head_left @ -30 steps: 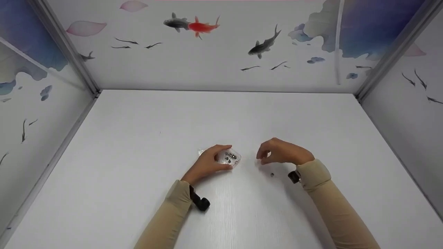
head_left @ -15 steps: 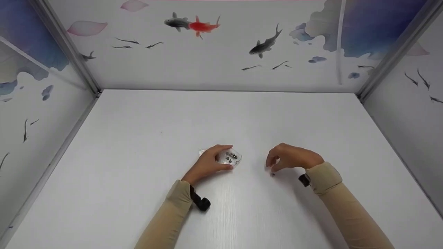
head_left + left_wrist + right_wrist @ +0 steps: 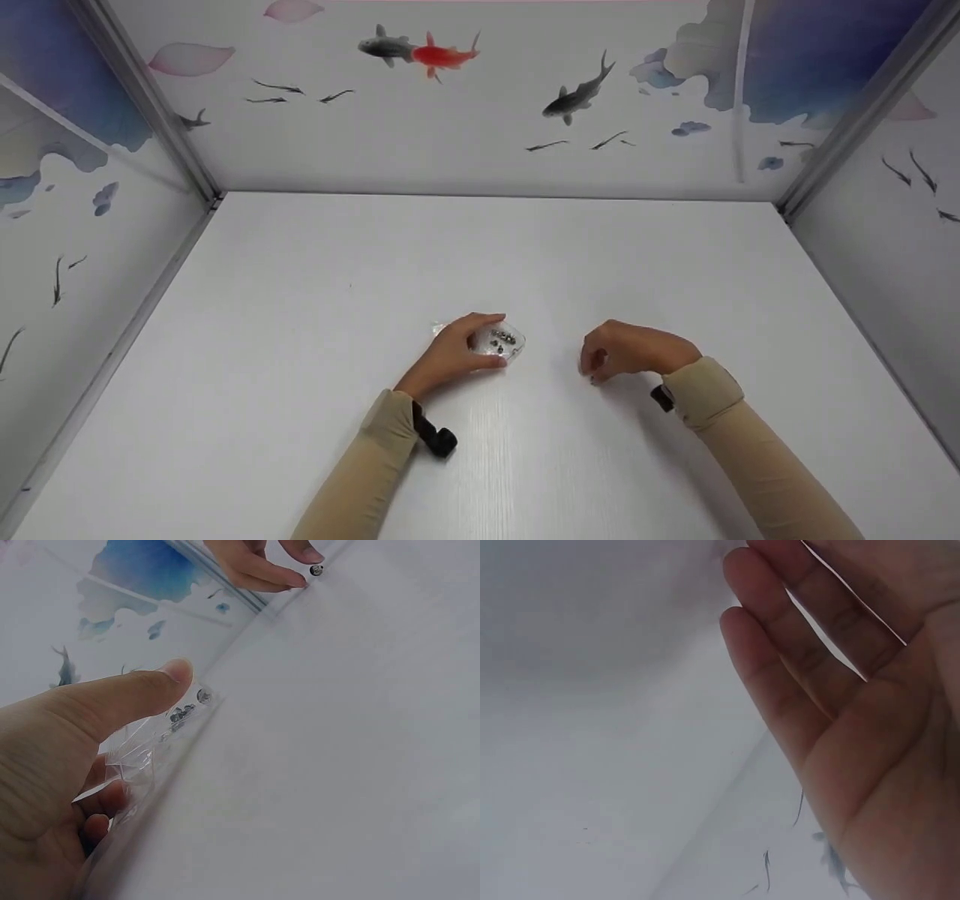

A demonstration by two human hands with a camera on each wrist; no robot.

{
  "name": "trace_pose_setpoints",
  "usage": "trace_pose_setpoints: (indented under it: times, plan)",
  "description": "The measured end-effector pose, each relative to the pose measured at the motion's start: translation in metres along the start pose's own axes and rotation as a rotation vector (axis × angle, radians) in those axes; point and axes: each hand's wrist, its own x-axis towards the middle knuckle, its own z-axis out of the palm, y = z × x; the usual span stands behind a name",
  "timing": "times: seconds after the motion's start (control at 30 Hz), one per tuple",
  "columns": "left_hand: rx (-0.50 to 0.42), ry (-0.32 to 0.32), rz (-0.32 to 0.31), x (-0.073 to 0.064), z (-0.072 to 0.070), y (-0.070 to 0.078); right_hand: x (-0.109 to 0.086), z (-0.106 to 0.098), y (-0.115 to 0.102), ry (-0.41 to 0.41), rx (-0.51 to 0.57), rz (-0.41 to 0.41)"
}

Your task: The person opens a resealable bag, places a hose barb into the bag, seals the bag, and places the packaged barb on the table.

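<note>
My left hand (image 3: 450, 351) grips a small clear plastic box (image 3: 517, 341) by its sides, thumb and fingers spread around it. Inside lie several tiny shiny metal pieces (image 3: 502, 339); in the left wrist view the box's clear wall (image 3: 142, 757) shows under the thumb. To the right, my right hand (image 3: 634, 349) is lowered to the table. Its thumb and forefinger pinch a small round shiny metal piece (image 3: 316, 571), seen between the fingertips in the left wrist view. The right wrist view shows the other fingers (image 3: 780, 682) loosely bent; the piece is hidden there.
A white table (image 3: 480, 247) spreads under both hands. Around it stand white panels (image 3: 450, 150) printed with fish and flowers. A bit of clear plastic (image 3: 437, 328) shows just behind the left hand.
My right hand has moved right and down to the loose metal piece, its fingertips closing around it. My left hand has kept its grip on the box in place.
</note>
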Motion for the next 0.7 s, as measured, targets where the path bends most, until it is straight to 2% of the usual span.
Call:
trace_pose_setpoints:
  times: [0.17,0.7]
  plan:
    - [0.010,-0.007,-0.002,-0.0001,0.0003,-0.0002,0.0018,0.0019,-0.0010,0.012,-0.023,-0.028]
    - [0.009,-0.004,-0.017,-0.0003,-0.0001,0.0003,0.0078,0.0012,0.0001,0.018,-0.037,-0.023]
